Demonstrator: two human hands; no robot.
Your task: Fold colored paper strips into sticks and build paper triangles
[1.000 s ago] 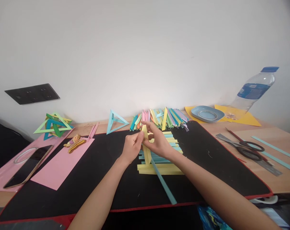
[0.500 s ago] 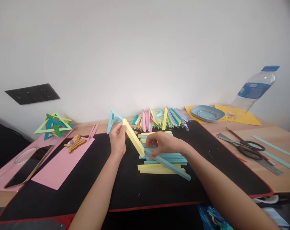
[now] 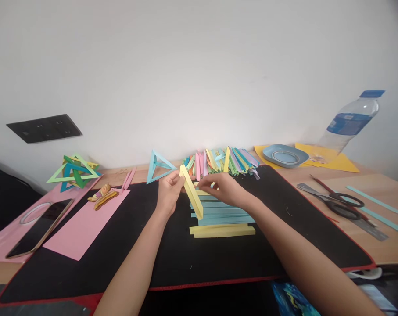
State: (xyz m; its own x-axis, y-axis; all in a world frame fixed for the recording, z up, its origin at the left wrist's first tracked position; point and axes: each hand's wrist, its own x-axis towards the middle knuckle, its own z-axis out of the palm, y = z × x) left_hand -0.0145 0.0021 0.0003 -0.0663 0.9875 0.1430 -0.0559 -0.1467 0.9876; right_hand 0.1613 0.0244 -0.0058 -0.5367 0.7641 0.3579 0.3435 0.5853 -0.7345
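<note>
My left hand is closed on a folded yellow paper strip, which slants down to the right over the mat. My right hand hovers at the far end of a stack of folded blue paper strips, its fingers curled in. A yellow strip end shows by those fingertips, but whether they grip it is hidden. Nearest me in the stack lie yellow folded strips. A light blue paper triangle frame stands behind my left hand.
Behind the black mat lies a row of multicoloured folded strips. To the right are scissors, a blue plate and a bottle. On the left are a phone, pink paper and a paper star model.
My left hand has moved right with the yellow strip, away from the blue triangle. My right hand has shifted to the stack's far end; the blue strip that stuck out diagonally no longer does.
</note>
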